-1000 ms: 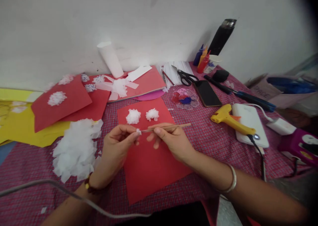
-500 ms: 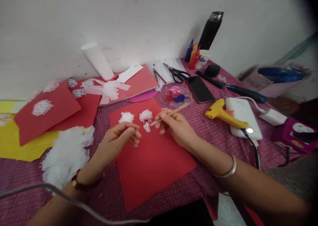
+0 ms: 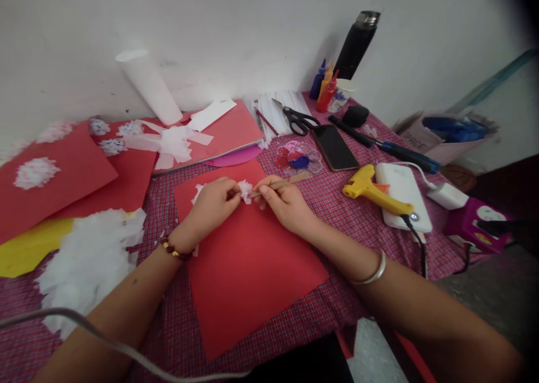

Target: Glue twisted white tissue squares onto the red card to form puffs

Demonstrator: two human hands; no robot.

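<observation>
On the red paper sheet, a white crumpled-paper flower lies between my hands. My right hand grips a thin wooden stick whose lower tip points at that flower's right side. My left hand is closed in a pinch at the flower's left edge; whatever its fingertips hold is hidden. A second white paper flower is partly covered by my left hand. Loose white paper pieces lie heaped beside my left forearm.
Left of the sheet lie red papers with paper flowers. Scissors, a phone and a paint palette sit behind. At the right are a yellow glue gun and a white power bank. A cable crosses the lower left.
My left hand has moved in to the paper flower, and its fingers have closed to a pinch. My right hand has brought the stick's tip, with a small white paper piece, to the same flower.
</observation>
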